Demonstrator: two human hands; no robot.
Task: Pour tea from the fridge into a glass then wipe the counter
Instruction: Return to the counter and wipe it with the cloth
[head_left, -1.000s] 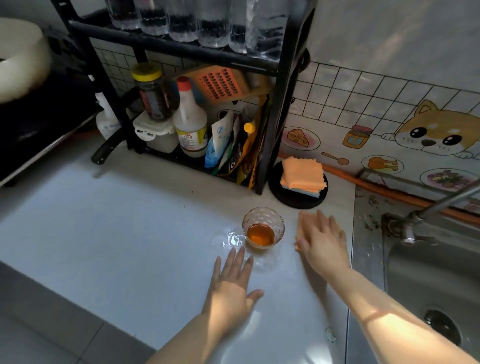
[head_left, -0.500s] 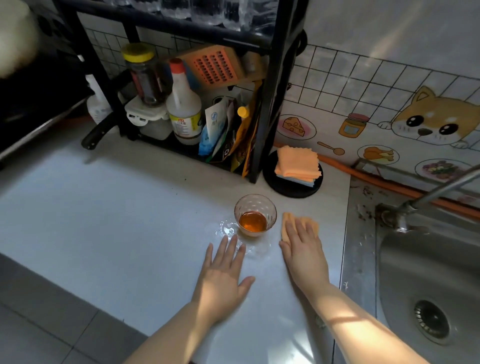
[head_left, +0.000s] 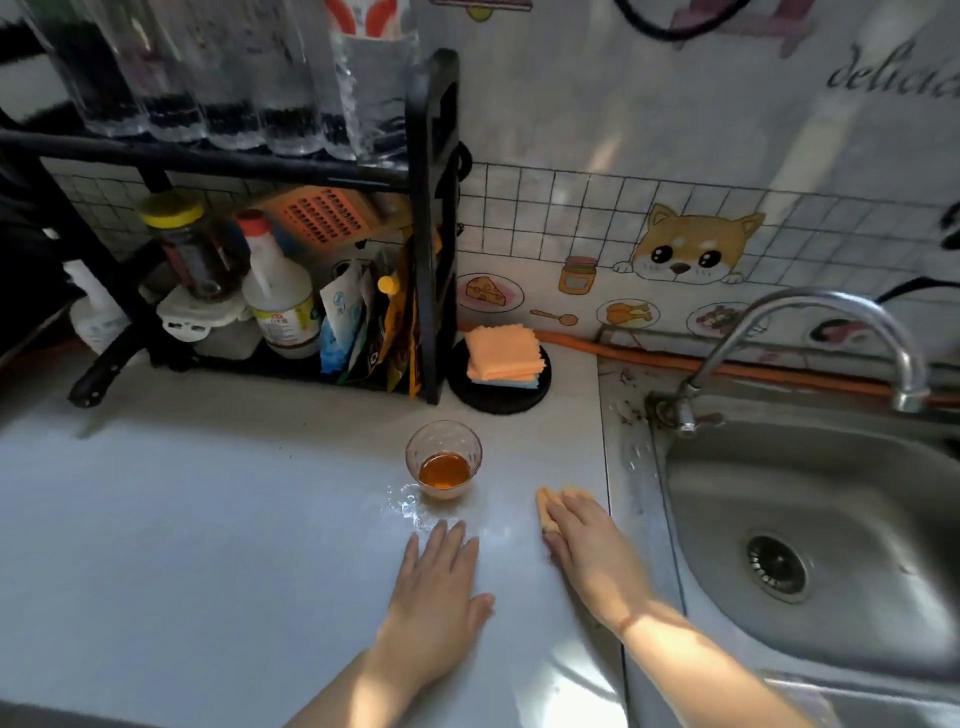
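Note:
A small clear glass holding amber tea stands on the white counter. A wet patch glistens just left of and in front of it. My left hand lies flat on the counter in front of the glass, fingers spread, holding nothing. My right hand presses an orange cloth flat on the counter to the right of the glass, near the sink's edge. Only the cloth's left rim shows from under the fingers.
A black rack with bottles and packets stands at the back. Beside it, folded orange cloths lie on a black round mat. A steel sink with a curved tap is at the right.
My right hand has slid the cloth to the right, away from the glass and towards the sink. The left hand stays flat in place. The view has tilted upward.

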